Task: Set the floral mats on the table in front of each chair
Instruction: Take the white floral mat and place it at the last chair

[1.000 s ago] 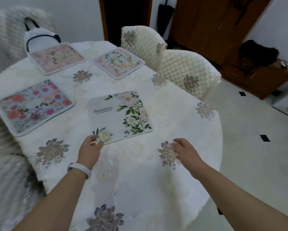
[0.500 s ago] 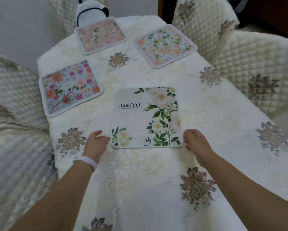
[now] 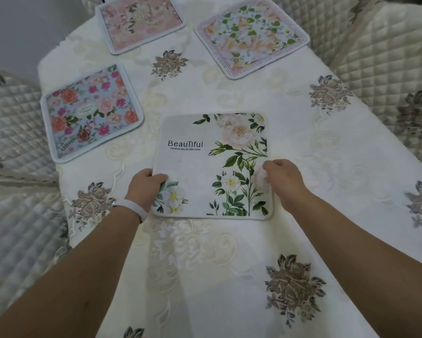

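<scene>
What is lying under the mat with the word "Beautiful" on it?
The Beautiful mat lies flat on the embroidered tablecloth. The left hand and right hand grip its side edges. The cloth's pattern directly beneath is covered.

Matt printed cloth mats lie on an embroidered tablecloth.

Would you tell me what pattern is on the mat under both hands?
The mat is pale grey-white with white flowers, green leaves and the word "BeauTiful"; head view.
</scene>
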`<action>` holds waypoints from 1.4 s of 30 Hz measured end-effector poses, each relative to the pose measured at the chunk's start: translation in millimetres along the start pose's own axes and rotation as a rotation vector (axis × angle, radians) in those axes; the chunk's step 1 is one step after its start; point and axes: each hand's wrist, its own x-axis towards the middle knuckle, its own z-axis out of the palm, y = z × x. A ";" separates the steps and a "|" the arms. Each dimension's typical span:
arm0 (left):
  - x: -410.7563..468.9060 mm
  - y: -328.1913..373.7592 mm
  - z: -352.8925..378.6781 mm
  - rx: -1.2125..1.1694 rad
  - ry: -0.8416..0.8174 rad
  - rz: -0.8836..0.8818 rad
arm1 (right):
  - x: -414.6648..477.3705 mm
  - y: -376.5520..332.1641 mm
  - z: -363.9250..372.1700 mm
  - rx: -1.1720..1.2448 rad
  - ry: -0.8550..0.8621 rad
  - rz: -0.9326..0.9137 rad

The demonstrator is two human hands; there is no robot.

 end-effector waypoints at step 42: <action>-228.7 -4.5 -6.5 -0.310 -0.514 0.410 | -294.9 60.3 -144.4 -0.008 0.379 -0.233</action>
